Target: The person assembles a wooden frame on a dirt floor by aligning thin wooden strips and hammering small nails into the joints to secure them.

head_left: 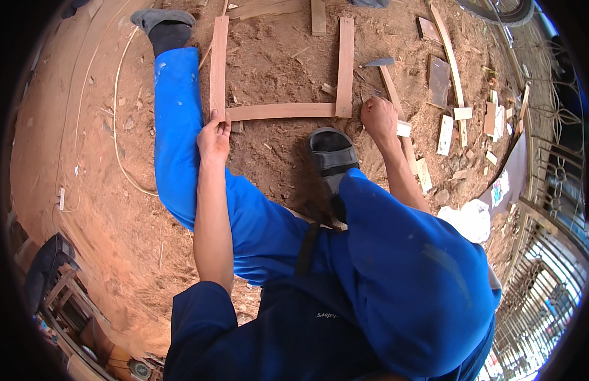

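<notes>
On the sawdust-strewn dirt floor (275, 146) we see a three-sided wooden frame laid flat: a left slat (218, 66) and a right slat (345, 63) run away from us, joined at their near ends by a cross slat (282, 112). The far side of the frame is open.

Our left hand (214, 138) rests at the near left corner, fingers curled over the joint where the left slat meets the cross slat, pressing it against the ground. Our right hand (378, 116) is closed into a fist just beyond the near right corner of the frame; it sits over a long thin strip of wood (396, 108) lying on the floor, and we cannot tell whether the fist grasps anything. A small pale block (404, 129) lies touching that strip, just beside the wrist.

Our legs, in blue trousers (180, 127), straddle the work: the left leg stretches beside the left slat, ending in a grey sock (161, 19), and the right foot in a dark sandal (332, 155) is planted just below the cross slat.

Offcuts (446, 133) are scattered to the right, near a curved strip (452, 63). A white bag (469, 219) lies crumpled near the right knee; its contents are not visible. A metal railing (548, 209) borders the right edge.
</notes>
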`<state>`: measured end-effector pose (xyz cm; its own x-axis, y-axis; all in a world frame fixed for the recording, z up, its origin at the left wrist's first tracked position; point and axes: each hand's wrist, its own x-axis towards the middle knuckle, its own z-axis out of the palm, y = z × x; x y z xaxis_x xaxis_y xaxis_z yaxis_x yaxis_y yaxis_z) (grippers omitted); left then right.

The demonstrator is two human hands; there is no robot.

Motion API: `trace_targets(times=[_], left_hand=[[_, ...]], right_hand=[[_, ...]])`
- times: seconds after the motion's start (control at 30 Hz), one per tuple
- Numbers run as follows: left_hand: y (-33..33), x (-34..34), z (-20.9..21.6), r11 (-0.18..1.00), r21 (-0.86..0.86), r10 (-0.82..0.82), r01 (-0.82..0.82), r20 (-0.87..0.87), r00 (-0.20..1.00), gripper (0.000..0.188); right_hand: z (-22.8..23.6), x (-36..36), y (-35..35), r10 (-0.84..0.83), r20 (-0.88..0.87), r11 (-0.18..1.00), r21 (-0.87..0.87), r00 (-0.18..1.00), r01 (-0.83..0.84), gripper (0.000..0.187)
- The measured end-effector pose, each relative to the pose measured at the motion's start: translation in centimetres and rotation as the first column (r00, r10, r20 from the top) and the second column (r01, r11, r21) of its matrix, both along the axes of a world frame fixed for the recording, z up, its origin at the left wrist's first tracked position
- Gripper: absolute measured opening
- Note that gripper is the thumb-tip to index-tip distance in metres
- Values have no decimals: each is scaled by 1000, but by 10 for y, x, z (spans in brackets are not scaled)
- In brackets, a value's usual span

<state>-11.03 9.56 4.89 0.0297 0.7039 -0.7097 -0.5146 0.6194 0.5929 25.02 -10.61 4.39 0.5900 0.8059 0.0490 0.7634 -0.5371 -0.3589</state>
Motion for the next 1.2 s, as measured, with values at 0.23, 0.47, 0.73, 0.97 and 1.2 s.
trace_targets(times=[0.23,0.47,0.73,0.97,1.2], left_hand=[[-4,-11,-37,980,99,-108,170,-452,885,29],[-5,-1,-33,933,212,-104,292,-615,781,46],[-5,1,-21,827,143,-218,544,-810,544,44],[-14,13,-7,785,125,-356,606,-710,607,41],[-12,4,-1,789,103,-444,605,-586,678,43]], right_hand=[[-2,-2,3,23,-18,1000,6,1000,-22,22],[26,14,-22,8,-291,996,92,957,19,14],[19,15,-51,234,-200,972,69,951,-224,13],[31,3,-108,165,-361,983,-19,918,-184,12],[41,-10,-117,8,-436,999,-27,900,-22,10]])
